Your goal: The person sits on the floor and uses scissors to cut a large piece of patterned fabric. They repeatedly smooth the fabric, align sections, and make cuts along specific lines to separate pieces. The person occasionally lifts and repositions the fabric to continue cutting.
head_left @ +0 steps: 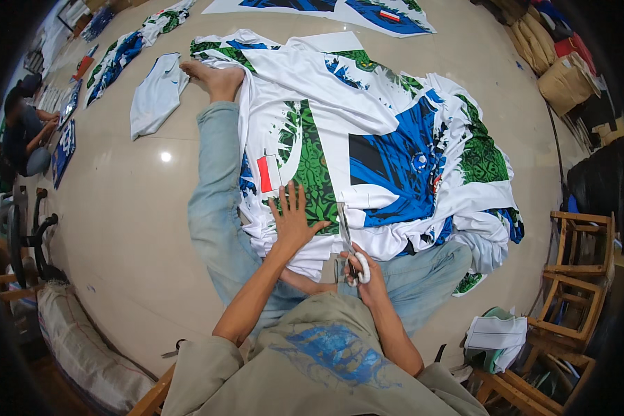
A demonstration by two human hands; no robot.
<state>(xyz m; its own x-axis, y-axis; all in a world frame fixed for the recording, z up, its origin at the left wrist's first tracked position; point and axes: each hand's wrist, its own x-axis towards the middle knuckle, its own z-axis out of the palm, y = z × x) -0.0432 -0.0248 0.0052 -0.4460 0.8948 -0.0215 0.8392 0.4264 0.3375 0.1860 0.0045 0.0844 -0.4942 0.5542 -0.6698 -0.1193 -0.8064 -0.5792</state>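
A heap of white printed fabric (pixel 274 114) with green and blue patterns and red-and-white patches lies over my legs and the floor before me. My left hand (pixel 292 222) rests open, fingers spread, on a green-printed piece (pixel 310 156) below a red-and-white patch (pixel 267 173). My right hand (pixel 363 276) grips white-handled scissors (pixel 362 261), whose blades point forward along that green piece's right edge, beside a small white curved strip. A blue panel with a round emblem (pixel 394 159) lies farther right within the heap.
Another person (pixel 21 139) sits at the far left beside printed pieces. A white piece (pixel 158 97) lies by my left foot. More panels (pixel 381 21) lie at the top. Paper bags (pixel 561 80) and wooden stools (pixel 568 277) line the right. A sack (pixel 83 333) and black chair (pixel 24 236) are at left.
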